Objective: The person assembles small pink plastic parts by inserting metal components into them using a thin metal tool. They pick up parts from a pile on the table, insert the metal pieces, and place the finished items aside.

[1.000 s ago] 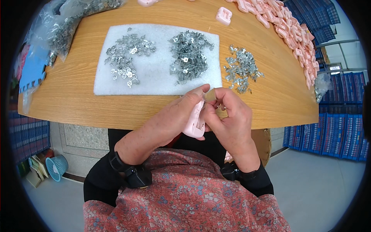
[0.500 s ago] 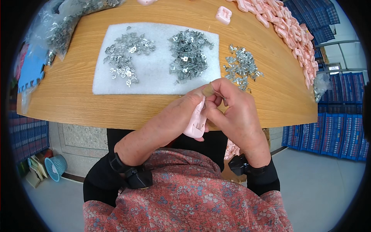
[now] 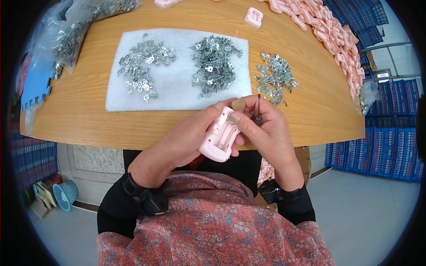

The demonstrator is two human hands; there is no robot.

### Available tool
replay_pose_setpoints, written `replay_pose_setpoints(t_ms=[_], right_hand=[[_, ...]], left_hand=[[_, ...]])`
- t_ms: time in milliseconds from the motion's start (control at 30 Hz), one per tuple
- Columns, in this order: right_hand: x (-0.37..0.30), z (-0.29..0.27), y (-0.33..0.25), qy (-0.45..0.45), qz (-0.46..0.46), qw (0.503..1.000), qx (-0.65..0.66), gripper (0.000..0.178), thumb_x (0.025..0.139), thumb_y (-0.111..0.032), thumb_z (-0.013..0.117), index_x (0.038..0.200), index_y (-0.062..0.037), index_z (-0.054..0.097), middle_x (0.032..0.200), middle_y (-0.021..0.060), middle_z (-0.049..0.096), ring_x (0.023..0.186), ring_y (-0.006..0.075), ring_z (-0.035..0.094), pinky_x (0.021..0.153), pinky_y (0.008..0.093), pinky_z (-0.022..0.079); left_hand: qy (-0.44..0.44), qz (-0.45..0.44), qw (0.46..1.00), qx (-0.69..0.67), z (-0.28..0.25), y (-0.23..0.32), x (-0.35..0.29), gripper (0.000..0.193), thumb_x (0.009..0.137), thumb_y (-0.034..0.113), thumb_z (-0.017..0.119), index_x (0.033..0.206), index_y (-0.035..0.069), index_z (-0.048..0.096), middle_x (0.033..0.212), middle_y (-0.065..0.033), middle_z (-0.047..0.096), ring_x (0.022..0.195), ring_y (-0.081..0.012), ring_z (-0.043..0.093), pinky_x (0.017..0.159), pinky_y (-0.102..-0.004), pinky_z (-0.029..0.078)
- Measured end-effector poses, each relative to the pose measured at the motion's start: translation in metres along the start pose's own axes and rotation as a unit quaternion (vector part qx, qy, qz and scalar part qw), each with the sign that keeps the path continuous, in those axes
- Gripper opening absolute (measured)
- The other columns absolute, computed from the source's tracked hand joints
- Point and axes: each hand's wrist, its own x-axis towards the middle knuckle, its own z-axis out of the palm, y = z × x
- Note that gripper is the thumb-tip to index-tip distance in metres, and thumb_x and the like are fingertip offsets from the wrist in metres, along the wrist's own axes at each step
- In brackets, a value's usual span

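Observation:
My left hand [image 3: 188, 133] is closed around a pale pink plastic housing [image 3: 212, 146], tilted so its open battery compartment faces up. Inside the compartment, small coil springs [image 3: 222, 145] show near the lower end. My right hand [image 3: 270, 133] lays its thumb on the housing's upper end, where a bit of metal shows by the thumb tip. A thin dark rod-like tool [image 3: 259, 104] sticks up between the fingers of that hand; its exact kind cannot be made out. A tan wrap [image 3: 238, 104] covers a right fingertip.
On a white foam sheet [image 3: 173, 99] lie two heaps of metal contact pieces, flat ones [image 3: 144, 62] and spring ones [image 3: 215, 66]. More metal pieces [image 3: 277, 75] lie right of it. Pink housings [image 3: 333, 40] pile up at far right. A plastic bag [image 3: 71, 44] of metal parts sits far left.
The pink housing has turned so its compartment faces up more fully. My right thumb has moved onto its upper end, and the thin tool now points away from me, upright between the fingers.

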Motion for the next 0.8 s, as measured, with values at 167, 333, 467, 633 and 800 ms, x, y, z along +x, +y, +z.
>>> replay_pose_setpoints(t_ms=[167,333,467,633,800], right_hand=[[-0.003,-0.002,-0.002,-0.042,0.026,0.998,0.051,0.015,0.096,-0.01,0.062,0.105,0.0021,0.062,0.082,0.0001,0.063,0.067,0.0025,0.055,0.059,0.0208,0.047],[-0.003,-0.003,0.007,-0.027,0.009,0.999,0.046,0.019,0.099,-0.01,0.058,0.113,0.0022,0.059,0.089,0.0001,0.062,0.068,0.0021,0.054,0.063,0.0176,0.045],[-0.008,0.001,0.007,-0.027,0.021,0.998,0.058,0.02,0.1,-0.011,0.056,0.114,0.0028,0.059,0.091,0.0009,0.062,0.07,0.0025,0.054,0.065,0.018,0.046],[-0.008,0.005,0.01,-0.003,0.001,0.999,0.052,0.02,0.1,-0.012,0.056,0.114,0.0025,0.059,0.091,0.0007,0.062,0.072,0.0028,0.055,0.066,0.0182,0.046],[-0.006,-0.001,0.012,-0.025,0.027,0.996,0.082,0.02,0.099,-0.013,0.059,0.114,0.0014,0.058,0.093,0.0015,0.062,0.077,0.004,0.057,0.068,0.0189,0.048]], left_hand=[[-0.008,0.01,1.0,-0.014,0.001,0.0,0.0,0.051,0.108,0.04,0.028,0.144,0.006,0.039,0.093,-0.0131,0.066,0.075,-0.0225,0.069,0.067,-0.0337,0.058],[-0.013,0.004,1.0,-0.002,-0.003,-0.001,-0.001,0.052,0.108,0.04,0.028,0.146,0.005,0.036,0.099,-0.0129,0.066,0.079,-0.0213,0.068,0.068,-0.0343,0.059],[-0.001,0.023,1.0,-0.008,0.0,-0.001,-0.002,0.053,0.108,0.04,0.029,0.148,0.006,0.034,0.099,-0.013,0.065,0.08,-0.0219,0.068,0.068,-0.0346,0.059],[0.021,0.018,1.0,-0.009,0.001,-0.002,0.0,0.053,0.108,0.04,0.028,0.148,0.006,0.034,0.096,-0.0132,0.066,0.074,-0.0236,0.068,0.066,-0.0342,0.058],[0.015,0.009,0.999,0.044,0.002,0.0,-0.002,0.052,0.109,0.037,0.025,0.149,0.006,0.034,0.102,-0.0145,0.066,0.078,-0.0235,0.069,0.068,-0.0349,0.059]])
